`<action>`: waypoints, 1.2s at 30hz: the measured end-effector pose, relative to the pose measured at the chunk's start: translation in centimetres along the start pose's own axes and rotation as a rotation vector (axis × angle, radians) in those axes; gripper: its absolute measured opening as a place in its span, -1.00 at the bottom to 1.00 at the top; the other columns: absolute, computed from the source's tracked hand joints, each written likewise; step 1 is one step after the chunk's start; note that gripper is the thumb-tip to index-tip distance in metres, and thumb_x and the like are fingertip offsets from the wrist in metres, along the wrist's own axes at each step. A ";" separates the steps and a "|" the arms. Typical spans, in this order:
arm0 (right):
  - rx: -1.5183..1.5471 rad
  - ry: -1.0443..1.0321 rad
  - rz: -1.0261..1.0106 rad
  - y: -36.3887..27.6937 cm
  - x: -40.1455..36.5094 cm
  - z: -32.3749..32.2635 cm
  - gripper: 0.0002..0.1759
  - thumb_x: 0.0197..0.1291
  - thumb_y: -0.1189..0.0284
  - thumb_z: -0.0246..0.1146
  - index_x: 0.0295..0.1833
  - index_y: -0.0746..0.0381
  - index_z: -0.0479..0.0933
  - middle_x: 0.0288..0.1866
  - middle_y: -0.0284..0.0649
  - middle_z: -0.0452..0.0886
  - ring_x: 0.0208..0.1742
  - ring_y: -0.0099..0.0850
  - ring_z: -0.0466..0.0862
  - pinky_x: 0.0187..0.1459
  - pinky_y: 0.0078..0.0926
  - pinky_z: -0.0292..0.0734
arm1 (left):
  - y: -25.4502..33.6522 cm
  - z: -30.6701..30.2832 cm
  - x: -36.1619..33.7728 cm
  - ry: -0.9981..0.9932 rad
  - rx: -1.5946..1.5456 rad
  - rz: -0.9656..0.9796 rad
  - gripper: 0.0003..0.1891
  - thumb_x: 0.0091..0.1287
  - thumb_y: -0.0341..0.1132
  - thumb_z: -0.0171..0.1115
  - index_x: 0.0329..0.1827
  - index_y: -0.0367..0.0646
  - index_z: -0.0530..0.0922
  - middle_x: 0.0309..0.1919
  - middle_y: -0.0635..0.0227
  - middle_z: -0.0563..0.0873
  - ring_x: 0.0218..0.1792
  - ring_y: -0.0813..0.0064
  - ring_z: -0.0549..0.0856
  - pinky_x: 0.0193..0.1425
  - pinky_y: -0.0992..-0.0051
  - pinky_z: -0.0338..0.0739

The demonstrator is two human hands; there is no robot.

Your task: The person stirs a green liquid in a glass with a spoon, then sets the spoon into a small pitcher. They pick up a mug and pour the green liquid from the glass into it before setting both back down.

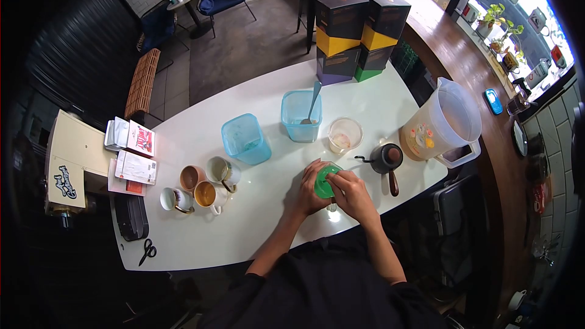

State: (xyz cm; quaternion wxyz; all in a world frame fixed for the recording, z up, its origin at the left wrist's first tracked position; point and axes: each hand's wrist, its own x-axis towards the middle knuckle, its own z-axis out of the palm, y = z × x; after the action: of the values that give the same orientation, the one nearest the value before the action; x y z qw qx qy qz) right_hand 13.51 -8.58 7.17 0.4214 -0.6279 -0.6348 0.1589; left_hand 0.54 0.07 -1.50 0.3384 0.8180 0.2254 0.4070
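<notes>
In the head view, a round green-topped container (323, 185) is held at the table's near side. My left hand (309, 194) is wrapped around its left side. My right hand (353, 194) is closed over the top, fingers pinched at the green part; whether a small piece is between them is hidden. A bit of clear glass (332, 207) shows below the hands. Just beyond stands a clear plastic cup (345, 136) with some residue inside. To the right sits a small dark pot (385, 159) with a wooden handle and knob.
On the white table (280, 237) stand two blue tubs (245, 140), one holding a spoon (314, 100), several mugs (207, 194), scissors (147, 251), stacked boxes (338, 36) and a large plastic pitcher (442, 122). Packets (135, 167) lie on the left. A wooden counter (451, 55) runs along the right.
</notes>
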 end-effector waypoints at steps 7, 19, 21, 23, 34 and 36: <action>-0.177 0.109 0.013 0.9 0.5 -0.5 -0.77 0.20 0.59 0.31 -0.01 0.36 0.62 -0.30 -0.03 0.58 -0.22 -0.02 0.60 -0.11 -0.13 0.49 | -0.1 0.0 -0.1 0.006 -0.021 -0.010 -0.08 -0.13 -0.10 0.69 0.32 -0.31 0.46 0.22 0.01 0.62 0.33 -0.05 0.55 0.52 0.04 0.38; 0.055 -0.084 0.040 0.2 -0.2 -0.5 -0.79 0.22 0.58 0.28 -0.03 0.33 0.67 -0.21 -0.02 0.65 -0.13 0.01 0.65 -0.12 -0.07 0.53 | -0.5 0.6 -0.7 -0.022 -0.041 -0.102 0.11 -0.20 0.00 0.73 0.43 -0.32 0.36 0.34 -0.01 0.52 0.41 -0.05 0.46 0.51 0.08 0.37; 0.034 -0.027 0.009 0.1 0.1 -0.1 -0.78 0.21 0.58 0.28 -0.02 0.33 0.66 -0.23 -0.03 0.64 -0.14 0.01 0.64 -0.12 -0.08 0.52 | -0.2 0.4 -0.6 -0.017 -0.080 -0.138 0.13 -0.20 0.00 0.73 0.45 -0.32 0.34 0.36 -0.02 0.50 0.42 -0.04 0.46 0.51 0.09 0.37; 0.012 0.033 -0.021 0.2 0.4 -0.2 -0.78 0.21 0.58 0.28 -0.01 0.32 0.65 -0.25 -0.03 0.63 -0.15 0.00 0.63 -0.11 -0.09 0.52 | 0.2 0.1 -0.4 -0.044 -0.114 -0.170 0.12 -0.16 -0.01 0.72 0.48 -0.31 0.31 0.38 -0.02 0.49 0.44 -0.03 0.44 0.53 0.11 0.35; -0.121 -0.033 0.032 0.4 -0.5 -2.2 -0.85 0.19 0.61 0.22 -0.13 0.36 0.61 -0.30 -0.02 0.61 -0.23 0.00 0.61 -0.12 -0.10 0.51 | 0.3 0.3 -0.3 -0.056 -0.073 -0.142 0.03 -0.05 0.01 0.68 0.46 -0.26 0.35 0.38 0.05 0.52 0.50 -0.04 0.37 0.56 0.07 0.29; -0.049 -0.037 0.036 0.3 -0.7 -1.6 -0.87 0.20 0.62 0.22 -0.14 0.36 0.62 -0.30 -0.02 0.61 -0.24 0.01 0.62 -0.13 -0.10 0.52 | 0.2 0.4 -0.4 -0.066 -0.067 -0.142 0.01 -0.05 -0.01 0.68 0.45 -0.26 0.36 0.37 0.06 0.52 0.50 -0.06 0.37 0.55 0.07 0.30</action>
State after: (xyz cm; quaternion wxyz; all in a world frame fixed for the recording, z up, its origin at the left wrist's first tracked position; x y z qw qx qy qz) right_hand 14.80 -9.70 7.68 0.3913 -0.6461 -0.6349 0.1625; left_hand 0.69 -0.52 -1.74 0.4007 0.8011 0.2580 0.3622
